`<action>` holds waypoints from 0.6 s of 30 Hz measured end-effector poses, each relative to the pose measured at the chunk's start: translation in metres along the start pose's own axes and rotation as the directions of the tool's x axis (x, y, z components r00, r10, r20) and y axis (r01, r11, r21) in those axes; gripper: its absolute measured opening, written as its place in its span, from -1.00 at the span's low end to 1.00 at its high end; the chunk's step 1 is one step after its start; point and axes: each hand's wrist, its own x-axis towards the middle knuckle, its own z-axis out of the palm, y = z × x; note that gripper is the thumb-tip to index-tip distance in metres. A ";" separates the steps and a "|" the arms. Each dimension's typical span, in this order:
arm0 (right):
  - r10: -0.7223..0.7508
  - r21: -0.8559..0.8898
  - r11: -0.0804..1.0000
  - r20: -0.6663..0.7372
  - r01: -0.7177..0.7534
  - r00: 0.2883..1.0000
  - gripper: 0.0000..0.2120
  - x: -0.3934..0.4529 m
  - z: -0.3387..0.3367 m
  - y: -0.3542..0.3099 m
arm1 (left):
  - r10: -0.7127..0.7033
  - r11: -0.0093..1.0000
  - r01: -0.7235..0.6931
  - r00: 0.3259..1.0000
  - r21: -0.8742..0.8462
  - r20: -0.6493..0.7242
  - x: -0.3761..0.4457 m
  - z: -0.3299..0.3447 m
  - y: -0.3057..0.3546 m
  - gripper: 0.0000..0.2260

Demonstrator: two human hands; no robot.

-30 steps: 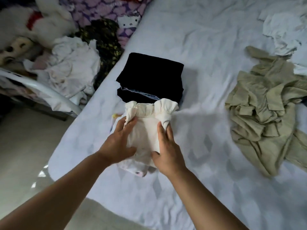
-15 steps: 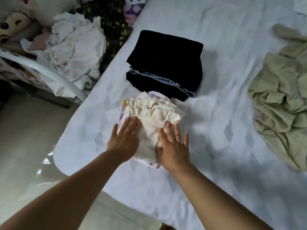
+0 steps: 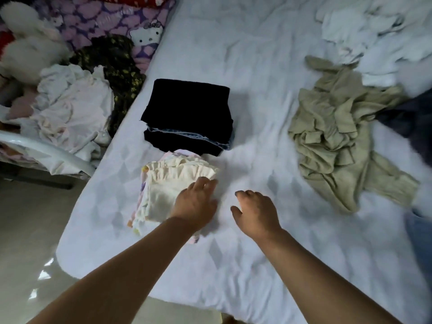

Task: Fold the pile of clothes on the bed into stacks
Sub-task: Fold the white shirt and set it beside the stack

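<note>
A folded cream ruffled garment [image 3: 173,185] lies on a small stack near the bed's front left corner. Just behind it sits a folded stack of black and denim clothes [image 3: 189,115]. My left hand [image 3: 196,202] rests with relaxed fingers on the cream garment's right edge. My right hand [image 3: 256,211] hovers over the bare white sheet [image 3: 257,101] just to the right of the stack, fingers loosely curled and holding nothing. An unfolded olive-green garment [image 3: 336,141] lies crumpled to the right, and white clothes [image 3: 374,31] are heaped at the far right.
A dark blue garment [image 3: 411,118] lies at the right edge, with denim [image 3: 420,235] below it. Off the bed's left side are a heap of pale clothes [image 3: 70,113], a dark floral cloth [image 3: 119,66], a plush toy [image 3: 30,45] and a white rail [image 3: 46,148].
My right hand has lifted off the cream garment and moved right over the sheet. My left hand slid to the garment's right edge. The view has swung right, showing more unfolded clothes.
</note>
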 end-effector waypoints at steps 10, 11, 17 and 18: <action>0.419 0.051 0.908 -0.116 -0.416 0.900 -0.71 -0.079 -0.054 0.175 | 0.265 0.963 -0.256 0.956 -0.082 0.128 0.061 0.026 0.159 -0.61; 0.456 0.081 0.890 -0.130 -0.449 0.881 -0.72 -0.084 -0.057 0.192 | 0.268 0.962 -0.255 0.953 -0.102 0.142 0.068 0.030 0.174 -0.60; 0.566 0.191 0.819 -0.109 -0.541 0.817 -0.68 -0.088 -0.062 0.279 | 0.261 0.961 -0.236 0.948 -0.143 0.185 0.121 0.059 0.246 -0.60; 0.563 0.183 0.820 -0.085 -0.543 0.822 -0.66 -0.087 -0.060 0.294 | 0.261 0.962 -0.238 0.947 -0.136 0.190 0.130 0.065 0.256 -0.60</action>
